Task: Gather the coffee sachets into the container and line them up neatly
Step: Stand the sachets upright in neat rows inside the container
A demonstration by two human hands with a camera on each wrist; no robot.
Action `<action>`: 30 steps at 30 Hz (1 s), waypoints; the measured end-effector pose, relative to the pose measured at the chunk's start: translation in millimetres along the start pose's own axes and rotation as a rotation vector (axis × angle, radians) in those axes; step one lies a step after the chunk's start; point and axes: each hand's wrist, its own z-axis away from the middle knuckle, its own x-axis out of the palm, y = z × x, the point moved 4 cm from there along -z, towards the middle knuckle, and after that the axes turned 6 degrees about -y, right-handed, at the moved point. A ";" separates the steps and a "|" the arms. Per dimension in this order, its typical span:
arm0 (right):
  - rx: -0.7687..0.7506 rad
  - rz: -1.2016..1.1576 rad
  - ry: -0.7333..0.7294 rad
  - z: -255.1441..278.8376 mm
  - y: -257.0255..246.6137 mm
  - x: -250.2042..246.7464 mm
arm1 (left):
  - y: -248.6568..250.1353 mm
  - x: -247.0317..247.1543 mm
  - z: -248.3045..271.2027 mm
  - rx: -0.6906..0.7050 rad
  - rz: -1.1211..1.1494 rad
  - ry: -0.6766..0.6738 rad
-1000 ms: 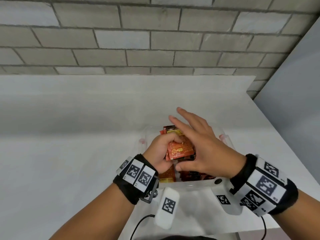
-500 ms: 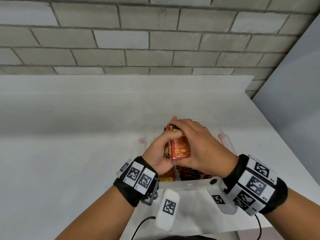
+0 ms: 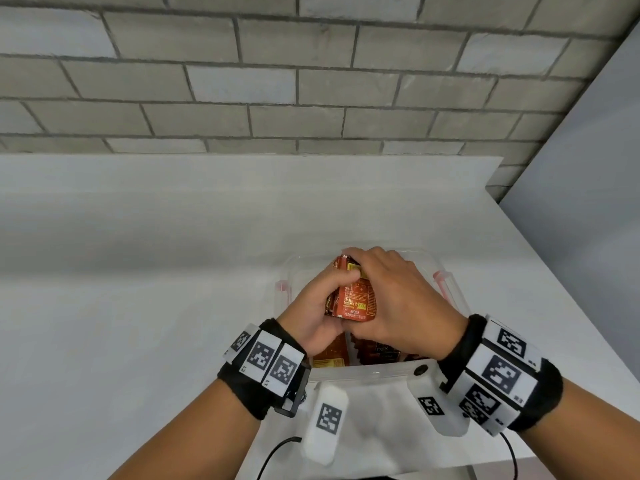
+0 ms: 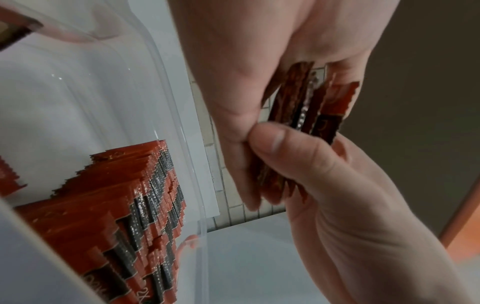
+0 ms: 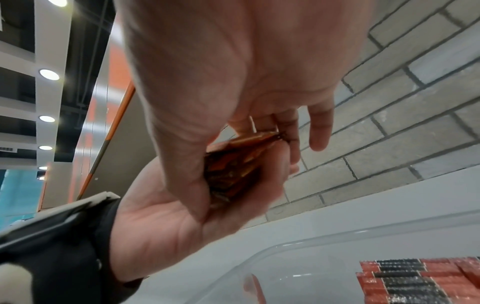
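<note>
A small stack of red-orange coffee sachets (image 3: 356,299) is held above the clear plastic container (image 3: 363,372). My left hand (image 3: 318,306) grips the stack from the left, thumb over its top face. My right hand (image 3: 398,299) wraps round it from the right, fingers curled over the far end. In the left wrist view the held sachets (image 4: 306,107) stand on edge between both hands. More sachets (image 4: 116,216) lie in neat rows inside the container. The right wrist view shows the stack (image 5: 233,164) squeezed between both palms.
The container sits near the front right of a white table (image 3: 138,306). A grey brick wall (image 3: 277,81) runs behind the table. A grey panel (image 3: 588,202) stands to the right. The table's right edge (image 3: 571,306) lies close to the container.
My right hand went from flat, spread fingers over the stack to curled round it. The stack turned more on edge between both hands.
</note>
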 end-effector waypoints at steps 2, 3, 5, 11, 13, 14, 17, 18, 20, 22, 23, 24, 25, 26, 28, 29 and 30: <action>0.014 -0.004 -0.028 -0.3 2.4 3.1 | -0.6 -3.0 -0.5 0.015 -0.005 0.003; 0.025 -0.044 -0.061 0.3 4.1 4.7 | -1.0 -4.0 0.0 0.024 0.000 0.007; 0.054 -0.235 -0.073 3.3 9.0 4.6 | -1.4 -4.3 2.7 0.037 0.013 0.000; 0.152 -0.527 0.130 12.9 33.4 -8.0 | -4.7 -9.1 8.2 0.028 0.014 -0.023; 0.145 -0.567 0.201 12.9 35.6 -12.6 | -5.9 -10.5 7.9 0.014 0.028 0.001; 0.139 -0.568 0.279 13.8 36.0 -17.0 | -5.9 -10.7 8.1 0.007 0.037 0.014; 0.049 -0.515 0.436 17.8 28.8 -25.9 | -6.5 -12.6 7.4 -0.004 0.087 0.049; -0.007 -0.453 0.415 18.2 24.4 -23.8 | -5.4 -11.8 7.3 0.007 0.105 0.051; -0.075 -0.312 0.263 17.5 17.3 -12.4 | -3.2 -10.8 7.9 0.034 0.118 0.041; -0.084 -0.260 0.133 18.1 16.8 -2.8 | -0.3 -10.1 9.4 0.051 0.081 0.038; -0.070 -0.281 0.126 18.4 18.5 -3.2 | 0.4 -11.2 10.0 0.053 0.054 0.048; -0.055 -0.318 0.156 18.2 20.1 -6.8 | 1.3 -11.9 10.9 0.049 0.031 0.061; -0.034 -0.341 0.202 17.9 21.6 -11.3 | 1.6 -12.8 11.3 0.040 0.010 0.068; -0.012 -0.339 0.230 16.7 23.8 -14.4 | 1.8 -12.6 11.6 0.029 -0.008 0.072; 0.031 -0.302 0.190 11.9 25.6 -16.7 | 1.1 -11.7 12.4 0.018 -0.061 0.076; 0.049 -0.306 0.145 9.3 27.0 -15.8 | 0.4 -11.1 12.3 0.015 -0.089 0.074; 0.066 -0.333 0.102 7.4 29.0 -14.5 | 0.3 -9.2 12.4 0.011 -0.109 0.072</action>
